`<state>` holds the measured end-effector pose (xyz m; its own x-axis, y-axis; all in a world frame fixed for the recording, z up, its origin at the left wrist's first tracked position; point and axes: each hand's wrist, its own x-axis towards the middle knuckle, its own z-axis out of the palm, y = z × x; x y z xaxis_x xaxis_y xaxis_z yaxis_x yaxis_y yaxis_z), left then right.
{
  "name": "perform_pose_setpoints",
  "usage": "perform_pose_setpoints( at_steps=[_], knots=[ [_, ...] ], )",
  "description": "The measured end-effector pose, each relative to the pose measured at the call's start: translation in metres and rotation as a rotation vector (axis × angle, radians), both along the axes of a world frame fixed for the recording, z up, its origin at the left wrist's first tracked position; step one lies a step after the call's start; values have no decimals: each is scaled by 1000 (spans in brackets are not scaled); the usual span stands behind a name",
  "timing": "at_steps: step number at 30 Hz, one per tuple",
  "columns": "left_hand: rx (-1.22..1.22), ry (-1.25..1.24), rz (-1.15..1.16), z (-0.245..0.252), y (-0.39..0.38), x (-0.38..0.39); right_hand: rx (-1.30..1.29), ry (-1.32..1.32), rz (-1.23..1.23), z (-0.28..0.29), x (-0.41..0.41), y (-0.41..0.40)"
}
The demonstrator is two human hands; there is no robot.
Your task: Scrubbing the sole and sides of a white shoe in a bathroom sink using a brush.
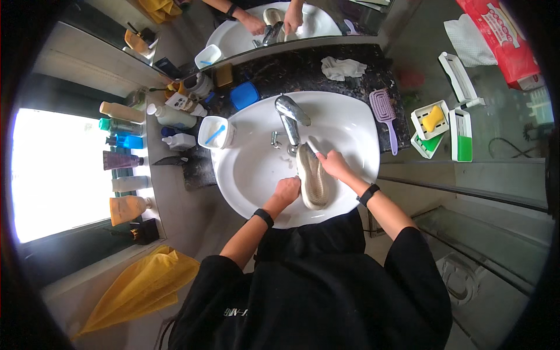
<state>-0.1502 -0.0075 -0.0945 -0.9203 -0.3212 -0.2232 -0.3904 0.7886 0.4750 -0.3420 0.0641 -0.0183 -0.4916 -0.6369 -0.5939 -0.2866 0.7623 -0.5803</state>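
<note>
A pale beige shoe [316, 188] lies lengthwise in the white washbasin [258, 175], its opening facing up and one end under the chrome faucet [292, 116]. My left hand [288, 190] is closed at the shoe's left edge and grips it there; the fingertips are hidden. In my right hand [334, 165] is a white brush [312, 145], held against the upper part of the shoe near the faucet. My right fingers partly cover the brush. No running water is visible from the spout.
A white tub [217, 133] with a blue scoop stands at the basin's left rim, near a blue lid [244, 95]. A purple hairbrush [386, 113] lies to the right, a crumpled tissue [343, 68] behind. Several bottles [124, 141] line the windowsill; soap holders [431, 120] sit at right.
</note>
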Motion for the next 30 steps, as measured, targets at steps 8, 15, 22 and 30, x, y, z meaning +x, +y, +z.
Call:
perform_pose_setpoints(
  at_steps=[8,15,22,30],
  knots=[
    [4,27,25,5,-3,-7,-101,339,129,-61,-24,2],
    [-15,-25,13,5,3,5,39,-221,129,-4,-6,-14],
    [-52,-17,-44,7,-5,10,42,-62,101,-31,-17,-20],
    [-25,-22,-64,12,-18,10,-22,33,184,-64,-38,-19]
  ],
)
